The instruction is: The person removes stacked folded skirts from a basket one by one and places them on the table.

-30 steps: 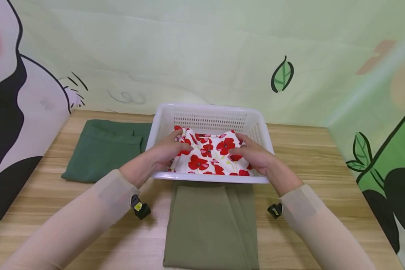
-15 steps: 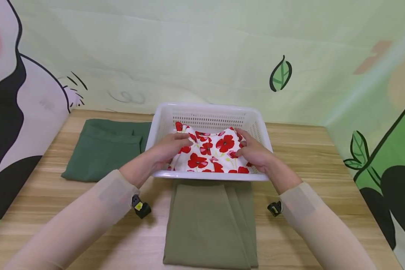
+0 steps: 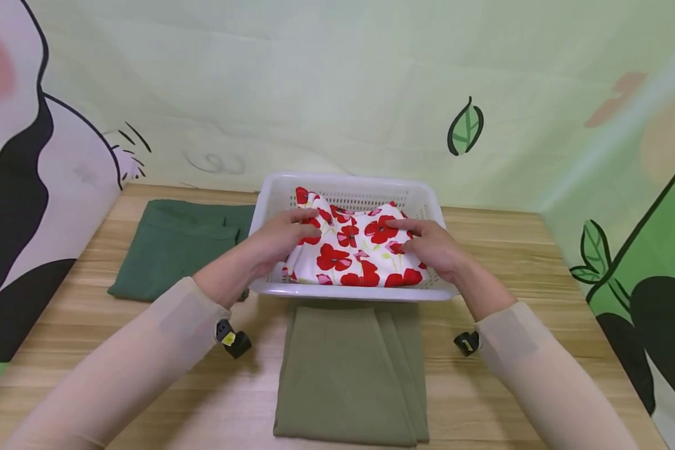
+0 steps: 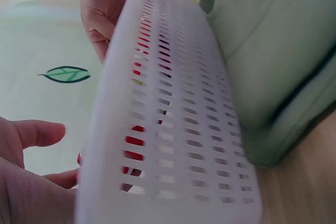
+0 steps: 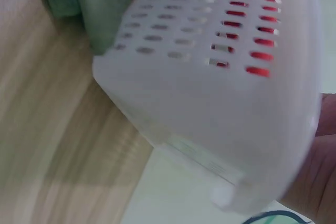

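Observation:
In the head view a white garment with red flowers point(image 3: 365, 250) lies folded inside a white plastic basket point(image 3: 349, 292). My left hand point(image 3: 278, 240) reaches over the basket's left side, its fingers resting on the garment's left part. From the right, my right hand point(image 3: 435, 247) lies with extended fingers over the cloth's right part. The left wrist view shows thumb and a finger of the left hand point(image 4: 31, 156) spread apart above the rim. Only a slice of the right hand point(image 5: 320, 166) appears in its own wrist view; the basket wall hides the rest.
A folded dark green garment point(image 3: 182, 244) lies left of the basket. In front of it lies a folded olive garment point(image 3: 349, 375), its far end by the basket's front edge. The wooden table point(image 3: 517, 269) backs onto a printed wall covering point(image 3: 337, 94).
The hands have loosened from the garment's sides and come up onto its top. The garment's upper corners, the left one especially, now stand higher towards the basket's back wall.

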`<state>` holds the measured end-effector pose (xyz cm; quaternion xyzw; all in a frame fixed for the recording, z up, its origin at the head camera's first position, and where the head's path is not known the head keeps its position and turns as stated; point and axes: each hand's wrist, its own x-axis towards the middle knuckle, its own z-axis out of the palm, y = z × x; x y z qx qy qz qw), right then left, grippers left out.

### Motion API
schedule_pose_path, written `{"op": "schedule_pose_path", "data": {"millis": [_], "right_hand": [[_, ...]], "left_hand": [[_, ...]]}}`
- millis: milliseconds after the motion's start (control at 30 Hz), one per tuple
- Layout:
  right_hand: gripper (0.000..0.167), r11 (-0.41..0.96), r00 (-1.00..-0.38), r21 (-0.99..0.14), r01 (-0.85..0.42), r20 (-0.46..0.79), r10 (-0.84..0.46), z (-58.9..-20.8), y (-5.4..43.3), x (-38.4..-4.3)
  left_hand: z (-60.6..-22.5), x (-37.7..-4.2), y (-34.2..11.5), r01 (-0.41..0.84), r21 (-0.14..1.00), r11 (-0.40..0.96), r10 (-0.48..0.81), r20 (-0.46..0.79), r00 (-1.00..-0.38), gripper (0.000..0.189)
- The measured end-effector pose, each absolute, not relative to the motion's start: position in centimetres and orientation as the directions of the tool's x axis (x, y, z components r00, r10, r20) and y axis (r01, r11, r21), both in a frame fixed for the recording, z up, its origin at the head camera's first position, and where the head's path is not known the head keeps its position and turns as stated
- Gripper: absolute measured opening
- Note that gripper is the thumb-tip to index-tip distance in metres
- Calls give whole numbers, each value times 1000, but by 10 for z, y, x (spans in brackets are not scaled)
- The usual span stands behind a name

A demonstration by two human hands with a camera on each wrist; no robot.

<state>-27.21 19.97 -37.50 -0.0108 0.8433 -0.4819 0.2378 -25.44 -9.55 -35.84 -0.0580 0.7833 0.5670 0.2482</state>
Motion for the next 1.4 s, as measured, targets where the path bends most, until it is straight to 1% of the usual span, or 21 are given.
{"op": "schedule_pose_path", "data": {"millis": [300, 733, 933, 1267, 1400], "right_hand": [[57, 518, -900, -836, 179, -352, -257, -351, 210, -268], [56, 537, -911, -827, 163, -335, -239, -335, 219, -259], [59, 586, -918, -799, 137, -325, -229, -329, 228, -252], [62, 623, -926, -778, 83, -291, -240, -326, 249, -241], [62, 633, -926, -770, 85, -295, -236, -324, 257, -236]], "left_hand": [[-340, -251, -93, -304, 882, 360, 192, -388, -901, 62], [-330, -244, -88, -222, 912, 344, 208, -304, -930, 67], [-326, -241, -81, -196, 923, 330, 244, -284, -927, 66], [-326, -237, -71, -102, 905, 412, 353, -262, -898, 77], [-327, -236, -66, -72, 894, 441, 383, -260, -886, 81]]}}
